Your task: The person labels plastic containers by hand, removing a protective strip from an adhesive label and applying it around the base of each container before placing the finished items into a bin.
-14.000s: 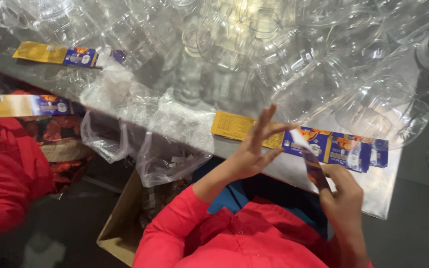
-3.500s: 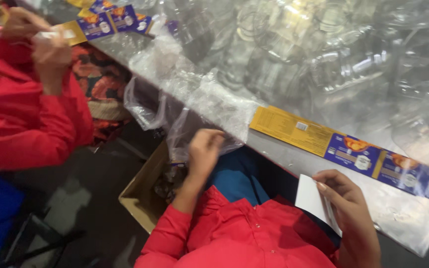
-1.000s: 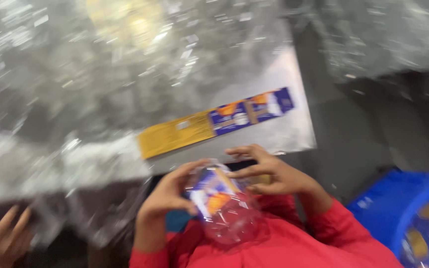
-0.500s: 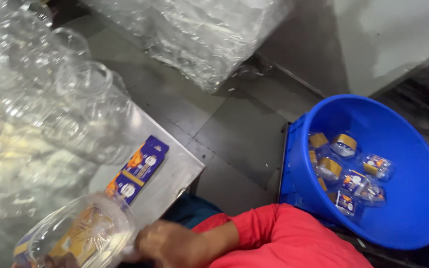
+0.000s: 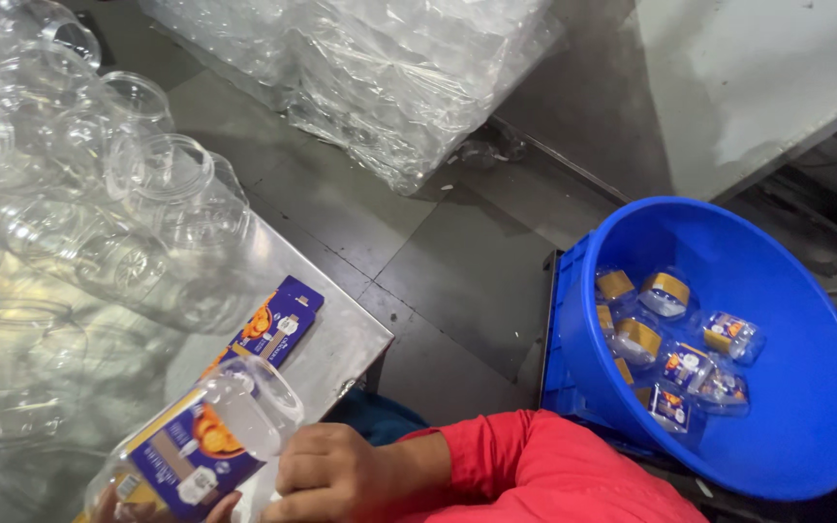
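I hold a clear plastic jar (image 5: 207,436) tilted on its side at the bottom left. A blue and yellow label is wrapped around it, and its open mouth points up and right. My right hand (image 5: 336,472), in a red sleeve, curls against the jar's neck. Only the fingertips of my left hand (image 5: 113,502) show under the jar's base at the frame's bottom edge. A loose blue and yellow label strip (image 5: 274,324) lies on the steel table (image 5: 341,344) just above the jar.
Several empty clear jars (image 5: 99,194) crowd the table's left side. A blue tub (image 5: 806,426) on the floor at right holds several labelled jars (image 5: 675,363). Clear plastic bags of jars (image 5: 380,77) lie on the floor at the top.
The view has shifted slightly, showing more of the blue tub. The labelled jar stays in my hands, now a little higher and more upright.
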